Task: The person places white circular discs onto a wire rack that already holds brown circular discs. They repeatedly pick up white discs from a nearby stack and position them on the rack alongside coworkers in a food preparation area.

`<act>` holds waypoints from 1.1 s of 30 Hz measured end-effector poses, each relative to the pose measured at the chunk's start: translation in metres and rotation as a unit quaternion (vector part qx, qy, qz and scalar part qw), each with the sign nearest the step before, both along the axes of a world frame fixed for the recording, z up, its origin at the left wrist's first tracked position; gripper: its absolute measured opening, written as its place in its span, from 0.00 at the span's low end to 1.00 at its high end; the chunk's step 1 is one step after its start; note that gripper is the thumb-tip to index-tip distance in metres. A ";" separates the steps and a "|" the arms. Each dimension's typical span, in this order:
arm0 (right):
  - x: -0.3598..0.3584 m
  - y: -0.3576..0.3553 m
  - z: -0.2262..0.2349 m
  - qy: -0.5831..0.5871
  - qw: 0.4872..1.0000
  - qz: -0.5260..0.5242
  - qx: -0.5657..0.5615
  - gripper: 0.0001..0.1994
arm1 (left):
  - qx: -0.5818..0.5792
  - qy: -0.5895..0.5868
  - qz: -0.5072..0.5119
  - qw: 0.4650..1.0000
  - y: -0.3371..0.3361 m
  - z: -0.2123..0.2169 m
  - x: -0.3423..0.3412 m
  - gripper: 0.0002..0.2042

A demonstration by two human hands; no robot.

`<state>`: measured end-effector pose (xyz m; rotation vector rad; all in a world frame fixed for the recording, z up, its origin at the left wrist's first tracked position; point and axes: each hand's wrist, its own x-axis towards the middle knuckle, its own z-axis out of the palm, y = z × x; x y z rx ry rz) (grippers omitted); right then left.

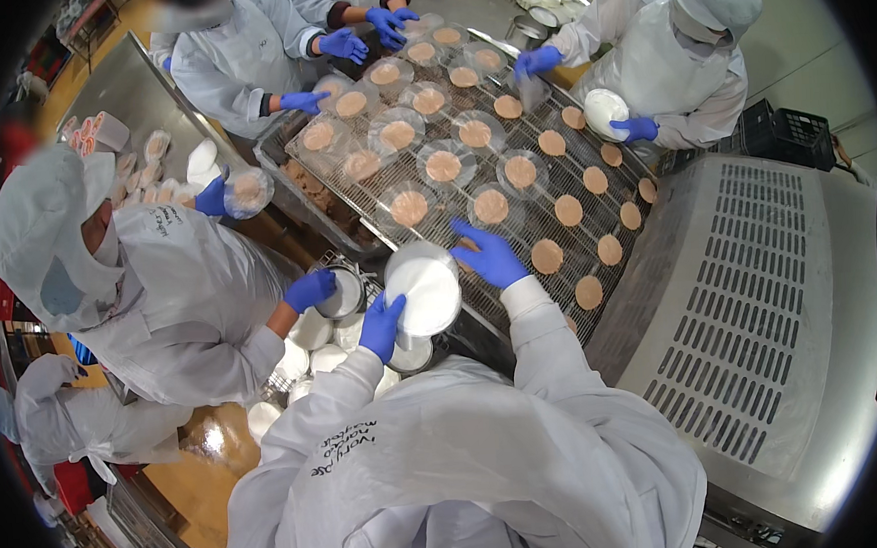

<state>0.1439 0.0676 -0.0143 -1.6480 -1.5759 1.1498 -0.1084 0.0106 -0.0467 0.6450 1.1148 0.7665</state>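
Observation:
My left hand (pixel 382 326), in a blue glove, is closed on the edge of a thick stack of round white sheets (pixel 424 291). The stack is held at the near edge of a wire mesh conveyor (pixel 531 299). Over the belt is my right hand (pixel 495 258), its blue-gloved fingers stretched out and apart, with nothing visible in them. Just beyond its fingertips lies a round pink-beige patty (pixel 491 207) under a clear round film. Further left on the belt, another film-covered patty (pixel 408 209) lies close to the stack.
Bare patties (pixel 568 211) lie on the right part of the belt, beside a slotted metal machine housing (pixel 728 308). Co-workers in white stand left, far and right; one holds a white stack (pixel 606 112). White round stacks (pixel 313 330) fill a rack left of me. A grey bin (pixel 305 182) adjoins the belt.

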 end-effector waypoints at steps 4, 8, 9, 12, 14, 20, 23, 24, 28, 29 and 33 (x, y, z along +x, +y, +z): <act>-0.037 0.015 0.012 -0.164 0.986 0.009 0.029 0.11 | -0.053 -0.037 0.027 0.998 0.015 0.021 0.019 0.21; 0.021 0.022 0.025 0.135 0.973 -0.185 -0.038 0.11 | -0.038 -0.025 0.033 0.998 0.010 0.010 0.028 0.21; 0.079 0.034 -0.015 -0.010 0.991 -0.130 0.002 0.11 | -0.041 -0.026 0.017 0.999 0.012 0.012 0.029 0.21; 0.177 0.054 -0.022 -0.058 0.923 -0.380 -0.003 0.18 | -0.054 -0.016 0.017 0.998 0.002 0.001 0.020 0.21; 0.155 0.062 0.015 -0.229 0.915 -0.310 0.118 0.14 | -0.058 -0.006 0.037 0.998 -0.005 -0.003 0.012 0.21; 0.136 0.062 -0.019 -0.280 0.946 -0.132 -0.099 0.15 | -0.035 -0.030 0.019 0.999 -0.005 -0.001 0.020 0.20; 0.108 0.023 -0.001 -0.290 0.947 -0.135 -0.025 0.17 | -0.009 -0.042 0.004 0.999 0.001 0.007 0.026 0.20; 0.100 0.005 -0.031 -0.253 0.955 -0.153 0.011 0.18 | -0.009 -0.040 0.000 0.999 0.003 0.007 0.027 0.20; 0.008 -0.013 0.037 0.001 1.000 -0.010 -0.003 0.23 | -0.018 -0.051 0.024 0.998 0.011 0.004 0.025 0.20; -0.008 -0.011 0.046 -0.045 0.998 0.035 0.006 0.23 | -0.021 -0.061 0.019 0.998 0.015 0.007 0.027 0.21; -0.024 -0.005 0.009 -0.097 0.993 -0.035 0.056 0.16 | -0.021 -0.036 0.036 0.998 0.007 0.021 0.035 0.21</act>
